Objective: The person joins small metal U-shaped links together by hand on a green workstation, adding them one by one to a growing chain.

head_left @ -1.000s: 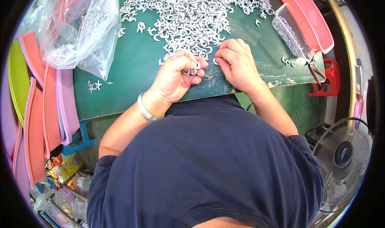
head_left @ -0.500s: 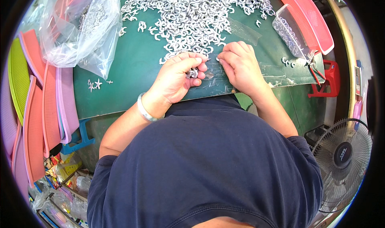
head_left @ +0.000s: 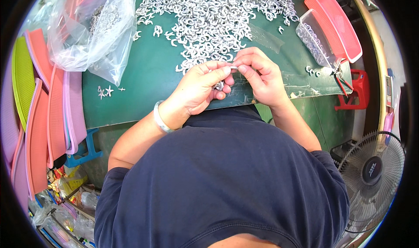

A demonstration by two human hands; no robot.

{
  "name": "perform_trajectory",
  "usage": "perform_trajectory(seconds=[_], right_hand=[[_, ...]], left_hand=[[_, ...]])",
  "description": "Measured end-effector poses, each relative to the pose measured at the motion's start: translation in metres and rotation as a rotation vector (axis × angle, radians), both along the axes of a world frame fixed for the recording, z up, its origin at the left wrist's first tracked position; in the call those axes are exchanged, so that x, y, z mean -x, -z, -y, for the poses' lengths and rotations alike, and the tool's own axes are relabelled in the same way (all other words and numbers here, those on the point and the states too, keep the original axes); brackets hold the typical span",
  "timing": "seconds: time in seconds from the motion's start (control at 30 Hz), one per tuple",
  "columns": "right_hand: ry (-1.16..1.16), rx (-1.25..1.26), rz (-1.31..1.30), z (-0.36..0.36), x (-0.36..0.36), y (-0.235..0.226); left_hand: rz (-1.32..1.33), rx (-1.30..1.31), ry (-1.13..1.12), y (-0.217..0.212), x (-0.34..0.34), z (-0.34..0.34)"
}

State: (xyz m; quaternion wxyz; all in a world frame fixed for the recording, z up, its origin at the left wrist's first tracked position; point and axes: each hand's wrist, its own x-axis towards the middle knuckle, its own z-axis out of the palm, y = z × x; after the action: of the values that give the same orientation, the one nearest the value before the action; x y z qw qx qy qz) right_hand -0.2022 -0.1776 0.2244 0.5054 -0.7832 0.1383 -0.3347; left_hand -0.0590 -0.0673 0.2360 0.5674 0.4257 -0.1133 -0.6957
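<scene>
Over the near edge of the green table (head_left: 144,95), my hands meet fingertip to fingertip. My left hand (head_left: 203,84) is closed, palm partly up, with several small silvery metal pieces (head_left: 219,85) under its curled fingers. Between its thumb and forefinger and those of my right hand (head_left: 262,75) is one small silvery piece (head_left: 234,67), mostly covered by the fingertips. My right hand is pinched on it from the right. Just beyond the hands spreads a large pile of C-shaped silvery metal pieces (head_left: 214,21).
A clear plastic bag (head_left: 91,43) with small metal parts stands at the left, star-shaped pieces (head_left: 104,91) near it. At the right are a clear box (head_left: 312,38), a pink basket (head_left: 336,25) and red-handled pliers (head_left: 342,82). Stacked baskets (head_left: 37,117) and a fan (head_left: 371,178) flank me.
My right hand has moved left to meet my left hand, which has shifted slightly right. Their fingertips, apart before, now come together on one small piece.
</scene>
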Motion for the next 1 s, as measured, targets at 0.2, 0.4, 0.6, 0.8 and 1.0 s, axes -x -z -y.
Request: perform_trajectory(seconds=[0.2, 0.4, 0.6, 0.8, 1.0], right_hand=[[0.01, 0.12, 0.004, -0.001, -0.002, -0.001], [0.011, -0.082, -0.063, -0.007, 0.0, -0.002], [-0.066, -0.556, -0.018, -0.011, -0.002, -0.001], [-0.127, -0.71, 0.013, -0.014, -0.004, -0.005], [-0.118, -0.651, 0.045, -0.02, -0.007, -0.004]], left_hand=[[-0.012, 0.0, -0.037, 0.003, -0.002, -0.002], [-0.017, 0.065, -0.039, 0.008, -0.006, -0.006], [-0.005, 0.1, -0.068, 0.006, -0.006, -0.009], [-0.007, 0.122, -0.076, 0.006, -0.007, -0.012], [0.025, 0.115, -0.087, 0.005, -0.008, -0.017]])
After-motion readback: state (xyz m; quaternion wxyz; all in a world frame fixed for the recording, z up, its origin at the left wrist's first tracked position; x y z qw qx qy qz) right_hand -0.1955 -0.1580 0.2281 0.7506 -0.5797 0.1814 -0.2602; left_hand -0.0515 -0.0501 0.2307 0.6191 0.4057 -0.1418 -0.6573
